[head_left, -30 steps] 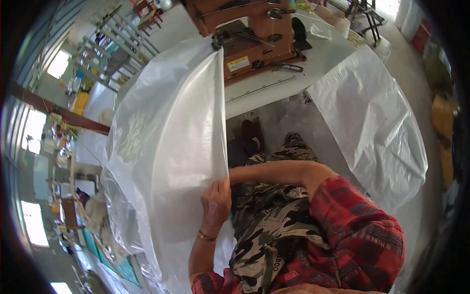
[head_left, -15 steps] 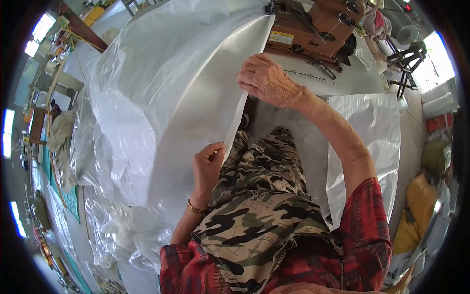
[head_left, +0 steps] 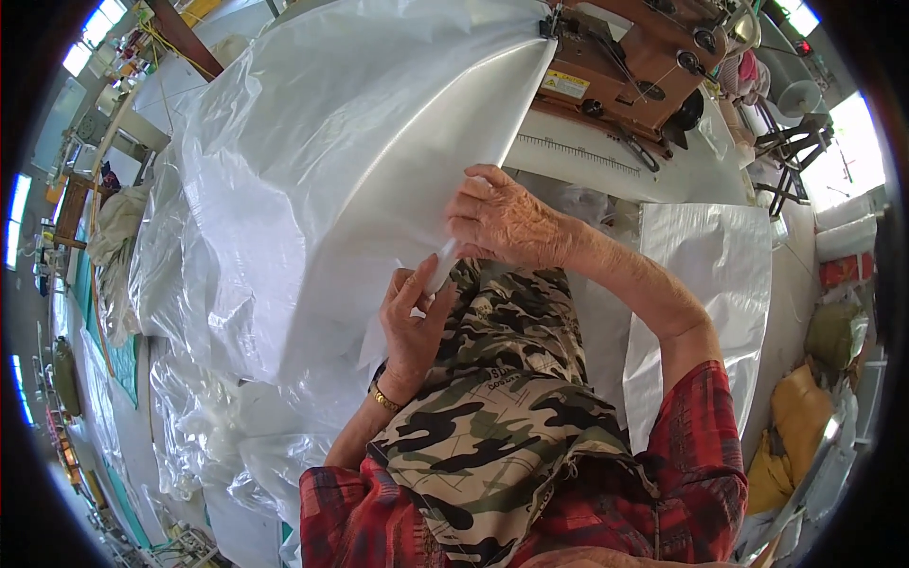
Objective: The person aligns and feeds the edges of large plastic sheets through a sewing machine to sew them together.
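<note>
A large white plastic sheet [head_left: 284, 180] spreads over the left and middle of the view. Its far corner runs in under the foot of a brown sewing machine [head_left: 615, 71]. My left hand [head_left: 414, 317] pinches the sheet's near edge above my lap, with a folded strip standing up between thumb and fingers. Just beyond it and to the right, my right hand [head_left: 502, 218] has its fingers bent round the same edge. The fingertips of both hands are close together, and part of the edge is hidden under the right hand.
Right of my lap lies another white plastic piece [head_left: 705, 284]. A ruler strip [head_left: 578, 151] runs along the machine's table. Crumpled clear plastic [head_left: 218, 426] is heaped at the lower left. A black metal stand [head_left: 791, 161] is at the far right, with a yellow-brown cloth [head_left: 800, 417] nearer.
My right hand has come down along the sheet's edge, away from the machine and close to my left hand. The edge between the hands is now bunched into a fold.
</note>
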### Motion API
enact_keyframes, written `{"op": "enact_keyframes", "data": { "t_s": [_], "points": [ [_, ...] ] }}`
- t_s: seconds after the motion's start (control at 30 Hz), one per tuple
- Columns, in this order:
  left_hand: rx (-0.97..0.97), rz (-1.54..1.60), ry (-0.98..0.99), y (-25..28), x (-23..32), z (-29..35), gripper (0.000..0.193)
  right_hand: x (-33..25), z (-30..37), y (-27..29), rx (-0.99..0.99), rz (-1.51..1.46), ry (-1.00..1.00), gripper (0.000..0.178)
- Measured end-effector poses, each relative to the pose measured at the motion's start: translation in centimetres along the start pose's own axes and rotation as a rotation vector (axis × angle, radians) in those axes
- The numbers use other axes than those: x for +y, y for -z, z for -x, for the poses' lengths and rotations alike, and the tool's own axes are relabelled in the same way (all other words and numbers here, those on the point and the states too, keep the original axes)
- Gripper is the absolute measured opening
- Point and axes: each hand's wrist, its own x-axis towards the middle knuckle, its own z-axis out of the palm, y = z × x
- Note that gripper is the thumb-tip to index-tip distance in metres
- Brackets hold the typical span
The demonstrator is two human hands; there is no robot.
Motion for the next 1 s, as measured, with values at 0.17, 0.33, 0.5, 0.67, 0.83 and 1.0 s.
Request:
{"op": "enact_keyframes", "data": {
  "t_s": [0.17, 0.33, 0.5, 0.67, 0.83, 1.0],
  "points": [
    [0.053, -0.09, -0.034, -0.1, 0.8, -0.4, 0.027, -0.7, -0.3, 0.6, -0.045, 0.043, 0.003, 0.022],
    [0.079, -0.093, -0.112, 0.1, 1.1, -1.0, 0.015, -1.1, -0.7, 1.1, -0.078, 0.044, -0.005, 0.02],
    [0.034, -0.118, -0.181, 0.9, 1.5, -1.3, 0.015, -1.1, -1.0, 1.3, -0.107, 0.026, -0.016, 0.019],
    [0.069, -0.189, -0.286, 1.6, 1.7, -1.4, 0.028, -1.4, -1.6, 1.3, -0.105, 0.026, -0.057, 0.021],
    [0.007, -0.258, -0.316, 2.1, 2.2, -1.1, 0.032, -0.3, -2.4, 2.0, -0.068, -0.009, -0.09, 0.026],
    [-0.04, -0.314, -0.341, 2.2, 2.7, -2.3, 0.032, 0.4, -2.7, 2.6, -0.05, 0.006, -0.067, 0.028]
  ]
}}
